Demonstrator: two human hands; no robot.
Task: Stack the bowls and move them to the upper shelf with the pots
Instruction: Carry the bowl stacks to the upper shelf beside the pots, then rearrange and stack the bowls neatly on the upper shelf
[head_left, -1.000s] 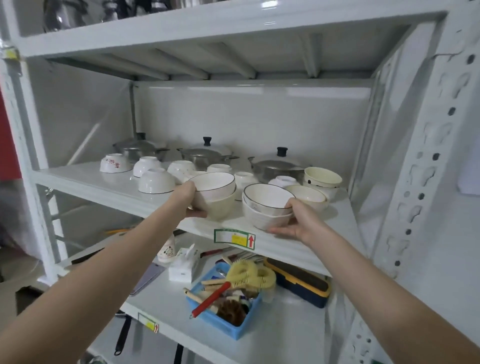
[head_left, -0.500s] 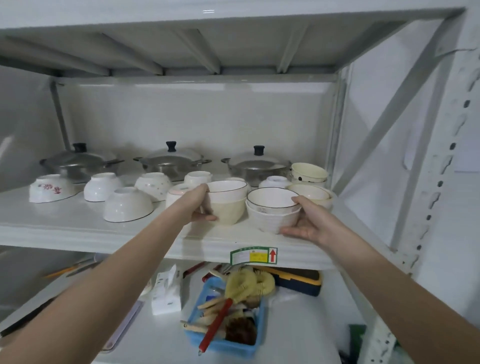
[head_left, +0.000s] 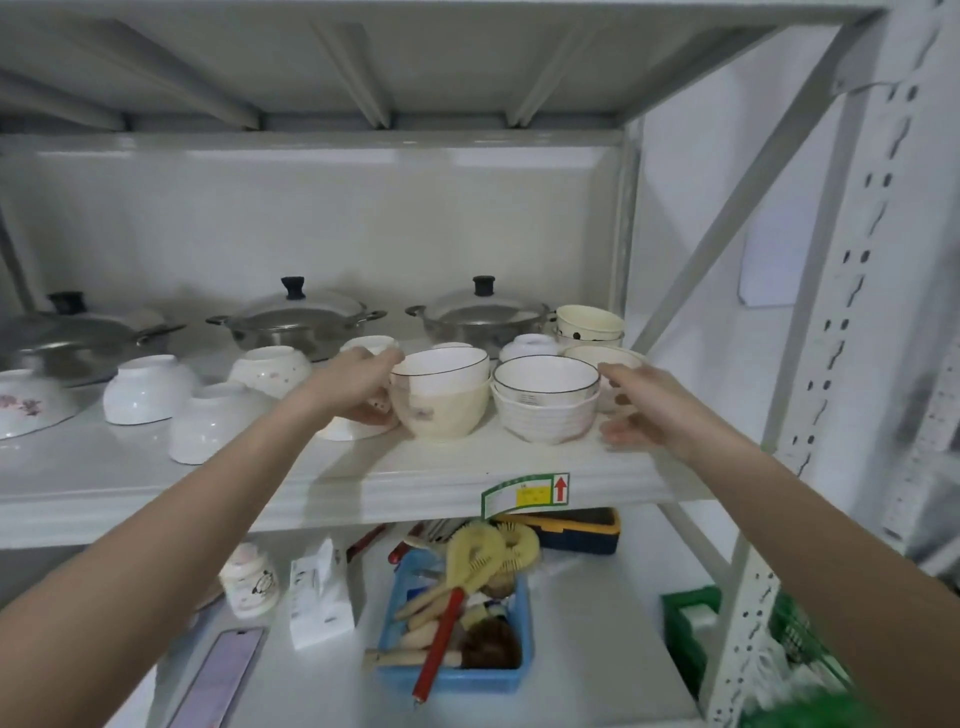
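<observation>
Head view: two bowl stacks stand on the upper shelf (head_left: 363, 493) in front of the lidded pots (head_left: 306, 322). The left hand (head_left: 353, 387) is wrapped around the side of the cream bowl stack (head_left: 441, 395). The right hand (head_left: 644, 402) is seen spread beside the ribbed white bowl stack (head_left: 545, 402); contact cannot be confirmed. Each stack should be steadied at its lower bowl and seated clear of the shelf lip. The surface is glossy white metal, probably slippery. Inverted bowls (head_left: 148, 387) are crowded to the left, and little clearance is left.

Left hand (head_left: 358, 384) against cream bowl stack (head_left: 440, 397), right hand (head_left: 647, 410) beside white stack (head_left: 544, 402).
</observation>
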